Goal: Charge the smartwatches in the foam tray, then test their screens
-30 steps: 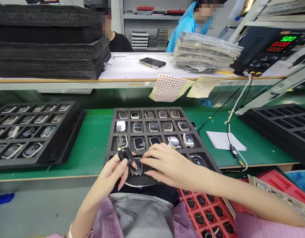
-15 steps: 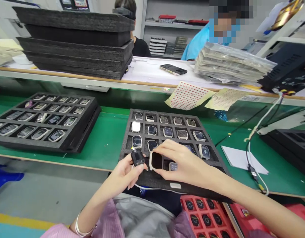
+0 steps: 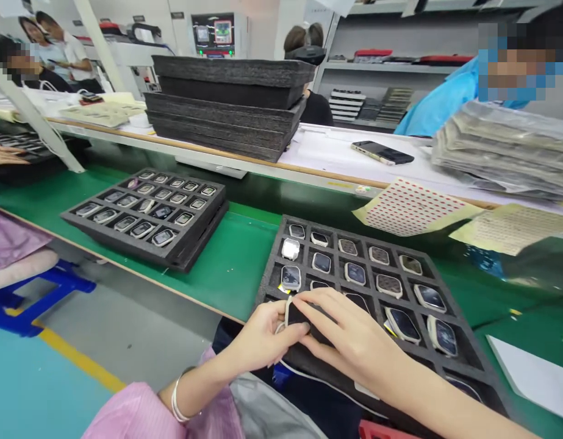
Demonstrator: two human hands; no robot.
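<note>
Both hands meet over the front left of a black foam tray (image 3: 274, 268) whose cells hold several smartwatch cases. A smartwatch (image 3: 296, 313) with a pale frame and dark screen is pinched in my right hand (image 3: 349, 332), tilted on edge. My left hand (image 3: 269, 338) closes on the same watch from the left, its thumb across the lower screen and its fingers behind. A bit of white cable (image 3: 278, 328) shows at the left fingers. The small black square device on this cable is hidden behind the watch and fingers.
Another foam tray of watches (image 3: 171, 241) lies left on the green bench. Black foam trays (image 3: 226, 103) are stacked on the shelf, near a phone (image 3: 382, 152) and bagged sheets (image 3: 501, 152). White paper (image 3: 532, 378) lies right. Co-workers sit beyond; another person's hand (image 3: 7, 156) is far left.
The view has swung left. My hands have come together, the left thumb now on the watch in my right hand. The small black device has gone out of sight behind it.
</note>
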